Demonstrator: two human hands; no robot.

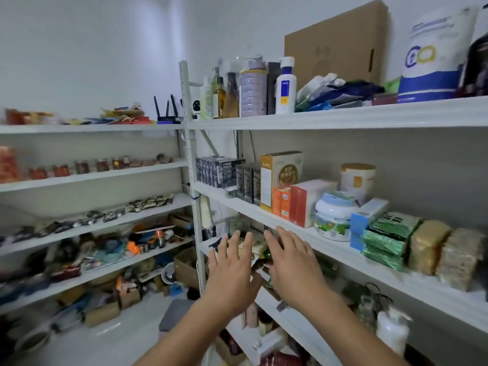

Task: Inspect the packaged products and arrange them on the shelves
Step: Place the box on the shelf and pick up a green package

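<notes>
My left hand [232,265] and my right hand [293,262] are both raised in front of the right-hand white shelf unit [330,249], fingers straight and spread, holding nothing. They hover before the shelf below the middle one, where small packets [257,245] lie partly hidden behind my fingers. On the middle shelf stand dark boxes [221,171], a tall yellow box [280,178], a red and white box [306,202], a round tub [334,215], a blue box [365,221], green vacuum packs [388,240] and tan bricks [446,256].
The top shelf holds bottles [253,88], a cardboard box [338,43] and a large white bag [433,56]. A left shelf unit [92,175] carries jars, packets and clutter. Cardboard boxes [184,265] and loose items sit on the floor between the units.
</notes>
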